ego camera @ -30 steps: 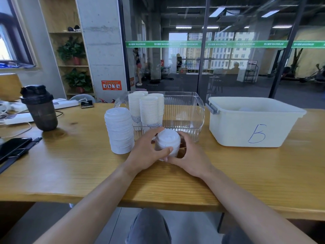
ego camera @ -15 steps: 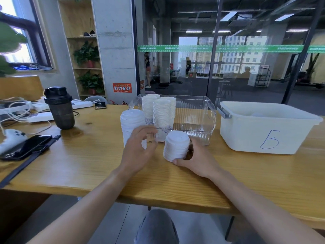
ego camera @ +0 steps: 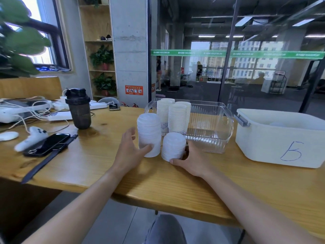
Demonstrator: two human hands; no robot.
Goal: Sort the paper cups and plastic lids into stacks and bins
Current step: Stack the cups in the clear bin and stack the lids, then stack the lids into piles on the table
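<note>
The bench (ego camera: 88,166) carries everything: the white bin (ego camera: 281,143) marked with a letter sits far right, the clear bin (ego camera: 211,138) holding the paper cup stacks (ego camera: 175,115) sits behind my hands, both bins close together. Just before the clear bin stand the tall lid stack (ego camera: 149,134) and, just beside it, the short lid stack (ego camera: 173,147). My left hand (ego camera: 129,152) curls round the tall stack, thumb across its lower front; my right hand (ego camera: 191,161) cups the short stack's base, thumb at its foot. I judge I am gathering lids; next, probably merging or lifting them binward. Open bench lies toward me; phone (ego camera: 47,144) and shaker bottle (ego camera: 79,110) crowd the left.
</note>
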